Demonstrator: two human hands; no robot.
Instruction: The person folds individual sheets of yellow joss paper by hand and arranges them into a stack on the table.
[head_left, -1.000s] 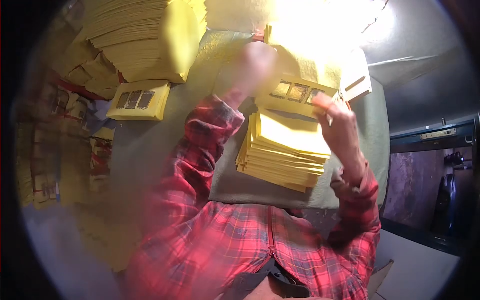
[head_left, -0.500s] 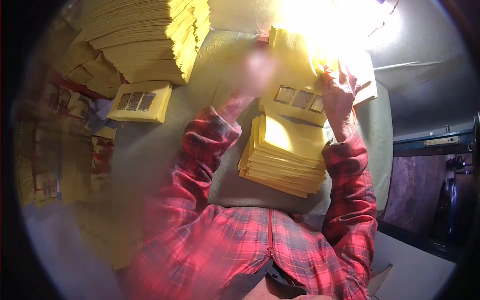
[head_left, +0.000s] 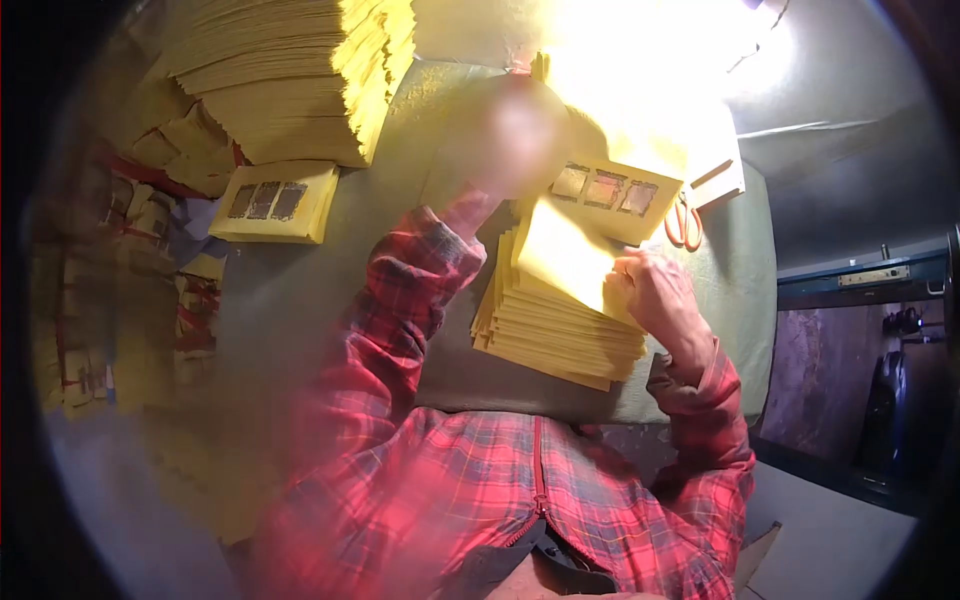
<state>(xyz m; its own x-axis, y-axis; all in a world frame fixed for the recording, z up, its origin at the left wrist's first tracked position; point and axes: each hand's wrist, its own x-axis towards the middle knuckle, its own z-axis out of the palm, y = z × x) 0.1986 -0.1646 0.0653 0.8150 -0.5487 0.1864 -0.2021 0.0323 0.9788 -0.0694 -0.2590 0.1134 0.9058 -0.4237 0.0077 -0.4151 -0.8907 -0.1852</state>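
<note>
My left hand [head_left: 515,140] is a blurred smear at the left edge of the upper yellow papers; its fingers cannot be made out. My right hand [head_left: 662,300] has its fingers curled in a pinch at the right edge of the top yellow paper sheet [head_left: 565,250]. That sheet lies on a fanned stack of folded yellow papers [head_left: 560,335] close to my body. Just beyond it, a yellow paper with three framed dark panels [head_left: 605,190] overlaps the stack's far end. Glare washes out the pile behind.
Orange-handled scissors [head_left: 684,222] lie right of the panelled paper. A small panelled bundle [head_left: 275,203] sits at left, below a tall yellow paper stack [head_left: 270,80]. A bright lamp [head_left: 690,40] shines at the back. The green-grey table's edge [head_left: 768,300] is at right.
My right hand has come down from the upper papers to the near stack's right edge, exposing the scissors. The panelled paper has shifted and tilted. My left hand stays about where it was.
</note>
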